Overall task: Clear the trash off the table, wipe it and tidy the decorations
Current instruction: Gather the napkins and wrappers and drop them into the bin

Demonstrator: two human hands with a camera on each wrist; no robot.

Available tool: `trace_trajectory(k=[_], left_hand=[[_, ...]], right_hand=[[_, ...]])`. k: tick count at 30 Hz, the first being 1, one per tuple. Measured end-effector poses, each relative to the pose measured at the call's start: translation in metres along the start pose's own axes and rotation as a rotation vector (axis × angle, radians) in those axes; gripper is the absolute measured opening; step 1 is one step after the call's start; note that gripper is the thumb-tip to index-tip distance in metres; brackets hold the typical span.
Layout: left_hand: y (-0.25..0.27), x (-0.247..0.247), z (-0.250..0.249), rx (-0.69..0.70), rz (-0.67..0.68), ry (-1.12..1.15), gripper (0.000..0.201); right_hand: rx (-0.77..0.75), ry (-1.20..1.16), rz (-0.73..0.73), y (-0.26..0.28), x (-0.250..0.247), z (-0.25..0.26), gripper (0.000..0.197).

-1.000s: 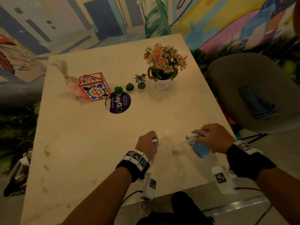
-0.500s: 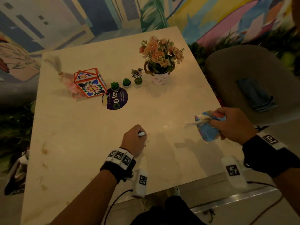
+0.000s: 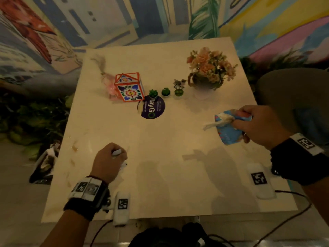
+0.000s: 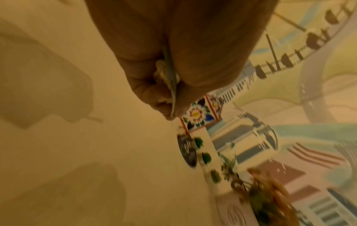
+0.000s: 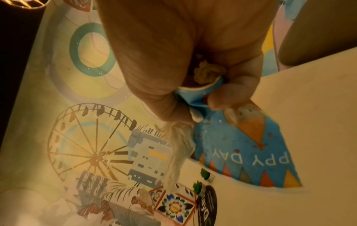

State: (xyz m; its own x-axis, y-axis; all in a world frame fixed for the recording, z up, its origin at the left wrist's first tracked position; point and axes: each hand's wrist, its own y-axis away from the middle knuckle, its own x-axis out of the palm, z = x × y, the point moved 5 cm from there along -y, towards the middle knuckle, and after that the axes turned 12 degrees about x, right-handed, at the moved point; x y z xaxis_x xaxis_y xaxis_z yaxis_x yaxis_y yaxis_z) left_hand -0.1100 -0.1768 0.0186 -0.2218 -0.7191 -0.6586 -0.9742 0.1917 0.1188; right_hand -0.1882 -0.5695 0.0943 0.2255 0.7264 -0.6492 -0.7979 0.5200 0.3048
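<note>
My right hand (image 3: 256,123) (image 5: 193,97) grips a crushed blue paper cup (image 3: 229,131) (image 5: 247,146) with a twisted white tissue (image 3: 213,124) (image 5: 179,154) hanging out, held above the table's right side. Over the near left of the table (image 3: 160,175), my left hand (image 3: 110,159) (image 4: 170,94) is fisted around small scraps of white paper trash (image 3: 116,152) (image 4: 168,79). At the back stand the decorations: a flowered box (image 3: 129,88), three tiny green plants (image 3: 165,91), a small zebra figure (image 3: 179,83) and a flower pot (image 3: 208,73).
A round dark sticker (image 3: 152,109) lies before the box, pink feathers (image 3: 111,84) behind it. Brown spill stains (image 3: 74,147) mark the left side. A grey chair (image 3: 293,97) with a blue cloth (image 3: 311,120) stands right; a dark bag (image 3: 44,166) sits on the floor left.
My right hand has lifted the blue cup and tissue off the table and carried them to the right. The left fist stayed about where it was.
</note>
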Motion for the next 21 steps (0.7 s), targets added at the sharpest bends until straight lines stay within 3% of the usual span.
trace_trajectory(k=[3, 9, 14, 21], left_hand=[[0.004, -0.044, 0.029, -0.052, -0.094, 0.018, 0.006], [-0.006, -0.117, 0.117, -0.127, -0.137, 0.044, 0.01], [-0.01, -0.178, 0.16, -0.088, -0.132, 0.113, 0.007], [-0.01, -0.255, 0.235, -0.197, -0.13, 0.106, 0.009]], right_hand=[[-0.016, 0.025, 0.061, 0.009, 0.033, 0.023, 0.007], [-0.065, 0.15, 0.135, 0.054, 0.135, 0.073, 0.033], [0.006, 0.049, 0.091, 0.076, 0.189, 0.123, 0.011], [-0.028, -0.005, 0.081, 0.089, 0.26, 0.198, 0.006]])
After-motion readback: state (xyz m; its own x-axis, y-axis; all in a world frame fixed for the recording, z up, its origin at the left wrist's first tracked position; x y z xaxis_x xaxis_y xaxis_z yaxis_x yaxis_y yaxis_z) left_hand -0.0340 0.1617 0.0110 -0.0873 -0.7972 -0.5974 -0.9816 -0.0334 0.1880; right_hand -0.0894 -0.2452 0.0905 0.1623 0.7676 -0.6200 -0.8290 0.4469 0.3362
